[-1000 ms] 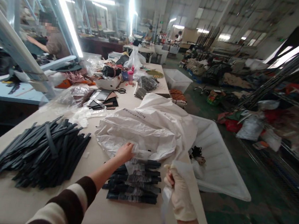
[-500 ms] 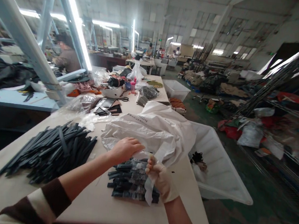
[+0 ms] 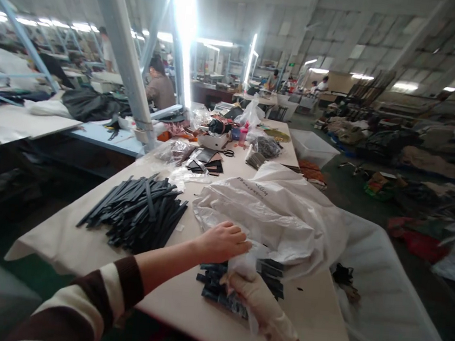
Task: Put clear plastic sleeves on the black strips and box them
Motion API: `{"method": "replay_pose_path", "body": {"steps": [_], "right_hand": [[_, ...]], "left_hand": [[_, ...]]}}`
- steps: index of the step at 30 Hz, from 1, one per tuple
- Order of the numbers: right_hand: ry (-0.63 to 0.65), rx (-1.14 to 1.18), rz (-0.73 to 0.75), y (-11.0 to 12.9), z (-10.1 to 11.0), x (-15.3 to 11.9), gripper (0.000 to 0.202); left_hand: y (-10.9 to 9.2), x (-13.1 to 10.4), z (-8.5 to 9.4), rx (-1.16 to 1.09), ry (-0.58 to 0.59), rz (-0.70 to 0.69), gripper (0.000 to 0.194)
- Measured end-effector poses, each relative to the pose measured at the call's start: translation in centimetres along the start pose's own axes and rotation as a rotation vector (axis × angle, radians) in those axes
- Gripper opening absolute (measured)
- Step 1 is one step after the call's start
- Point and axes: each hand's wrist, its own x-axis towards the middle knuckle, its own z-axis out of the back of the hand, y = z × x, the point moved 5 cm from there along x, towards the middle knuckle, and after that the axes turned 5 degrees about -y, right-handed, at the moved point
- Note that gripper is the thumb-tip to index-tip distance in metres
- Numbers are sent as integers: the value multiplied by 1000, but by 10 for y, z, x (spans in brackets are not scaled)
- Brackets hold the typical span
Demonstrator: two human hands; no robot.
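Note:
My right hand (image 3: 258, 301), in a pale glove, is closed on a strip of translucent plastic film (image 3: 244, 264) over a stack of black strips (image 3: 211, 288). Part of the film hangs below the glove, and the glove hides some of the stack. Just beyond it is my bare left hand (image 3: 220, 242), its fingers curled together at the film's upper end. What those fingers pinch is hidden. A large pile of loose black strips (image 3: 134, 209) lies to the left.
A crumpled white sack (image 3: 280, 214) lies behind the hands. At the table's right side stands a white plastic bin (image 3: 387, 274). Scissors (image 3: 227, 152), dark flat pieces (image 3: 206, 163) and plastic bags lie farther back. A metal post (image 3: 129, 46) rises at the left.
The view has turned left. My right hand has moved left and lower across the stack, bringing the film with it. My left hand has come closer to the film.

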Motion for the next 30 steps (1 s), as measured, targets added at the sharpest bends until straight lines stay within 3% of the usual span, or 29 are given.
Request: {"method": "replay_pose_path", "body": {"steps": [2, 4, 5, 9, 13, 17, 20, 25, 30], "right_hand": [[-12, 2, -47, -11, -2, 0, 26], [-92, 111, -65, -16, 5, 3, 29], [-128, 185, -68, -16, 9, 6, 32], [-176, 417, -56, -11, 18, 25, 41], [-166, 494, -75, -8, 14, 45, 40], [-172, 587, -91, -7, 6, 57, 37], [-129, 594, -142, -9, -1, 58, 29], [-108, 670, -120, -7, -5, 53, 25], [-120, 806, -33, 2, -6, 49, 33]], "left_hand": [[34, -20, -30, -37, 84, 274, 30], [80, -61, -63, -48, 246, 702, 34], [99, -85, -76, -25, 294, 841, 34], [154, -170, -111, 51, 410, 1154, 22], [175, -206, -142, 95, 435, 1273, 28], [185, -210, -168, 97, 437, 1329, 30], [190, -211, -177, 90, 437, 1371, 25], [189, -213, -173, 62, 410, 1422, 26], [183, -206, -146, -55, 311, 1391, 17]]}}
